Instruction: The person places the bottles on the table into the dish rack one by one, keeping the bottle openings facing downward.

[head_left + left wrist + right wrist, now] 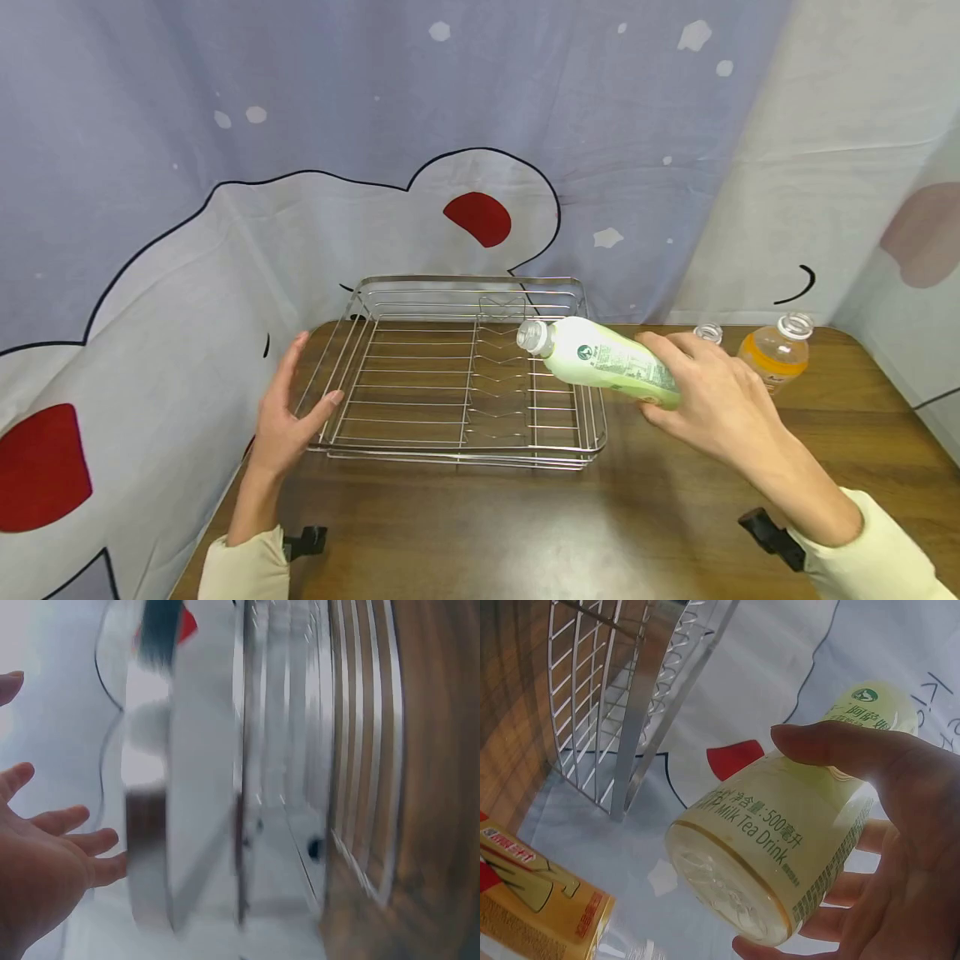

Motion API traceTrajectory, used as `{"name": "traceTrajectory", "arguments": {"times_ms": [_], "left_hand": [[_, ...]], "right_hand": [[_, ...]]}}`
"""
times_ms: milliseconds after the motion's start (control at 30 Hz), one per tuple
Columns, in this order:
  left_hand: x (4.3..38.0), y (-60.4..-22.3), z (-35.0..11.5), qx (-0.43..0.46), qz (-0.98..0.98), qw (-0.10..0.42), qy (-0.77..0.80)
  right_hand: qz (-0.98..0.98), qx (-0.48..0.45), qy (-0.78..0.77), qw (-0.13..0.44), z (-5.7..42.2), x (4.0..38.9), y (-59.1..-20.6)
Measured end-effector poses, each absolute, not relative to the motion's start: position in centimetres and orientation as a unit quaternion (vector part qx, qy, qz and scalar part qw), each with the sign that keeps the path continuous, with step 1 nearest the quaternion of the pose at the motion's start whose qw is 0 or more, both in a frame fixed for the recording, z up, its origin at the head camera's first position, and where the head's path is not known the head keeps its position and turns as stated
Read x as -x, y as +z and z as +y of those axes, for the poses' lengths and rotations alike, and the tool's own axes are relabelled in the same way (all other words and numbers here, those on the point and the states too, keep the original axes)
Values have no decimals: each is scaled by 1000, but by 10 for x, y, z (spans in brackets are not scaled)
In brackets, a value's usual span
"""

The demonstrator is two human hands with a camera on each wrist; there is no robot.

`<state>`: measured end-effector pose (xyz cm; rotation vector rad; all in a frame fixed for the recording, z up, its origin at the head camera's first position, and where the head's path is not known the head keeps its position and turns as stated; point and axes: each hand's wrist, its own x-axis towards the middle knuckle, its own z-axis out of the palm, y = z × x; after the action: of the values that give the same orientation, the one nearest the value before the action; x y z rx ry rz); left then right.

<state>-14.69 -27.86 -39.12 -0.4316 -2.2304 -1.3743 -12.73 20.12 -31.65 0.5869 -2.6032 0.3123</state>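
My right hand (720, 396) grips a pale green milk tea bottle (611, 360) near its base. The bottle is tilted almost flat, its capless-looking clear neck pointing left over the right part of a wire dish rack (420, 454). In the right wrist view the thumb and fingers wrap around the bottle (750, 832), whose bottom faces the camera. At the rack's left end is my left hand (288, 425), fingers spread and thumb over the rim. The left wrist view shows that hand (52, 862) with loose straight fingers beside the rack's metal band (150, 825).
Behind my right hand stand an orange drink bottle (776, 350) and another clear bottle neck (707, 333). A gold printed carton (540, 892) appears in the right wrist view. A patterned curtain (337, 108) hangs behind the wooden table (420, 533).
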Motion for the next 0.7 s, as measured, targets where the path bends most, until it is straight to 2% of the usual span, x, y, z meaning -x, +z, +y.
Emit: {"name": "traceTrajectory", "arguments": {"times_ms": [133,300,700], "left_hand": [[151,-386,-256,241,-780,259,-517],[155,-380,-232,311,-741,235,-547],[164,-378,-190,363,-716,196,-564]], "right_hand": [[-944,-219,104,226,195,129,-317],[-946,-223,100,215,190,131,-319],[-949,-230,70,206,175,135,-325]]}}
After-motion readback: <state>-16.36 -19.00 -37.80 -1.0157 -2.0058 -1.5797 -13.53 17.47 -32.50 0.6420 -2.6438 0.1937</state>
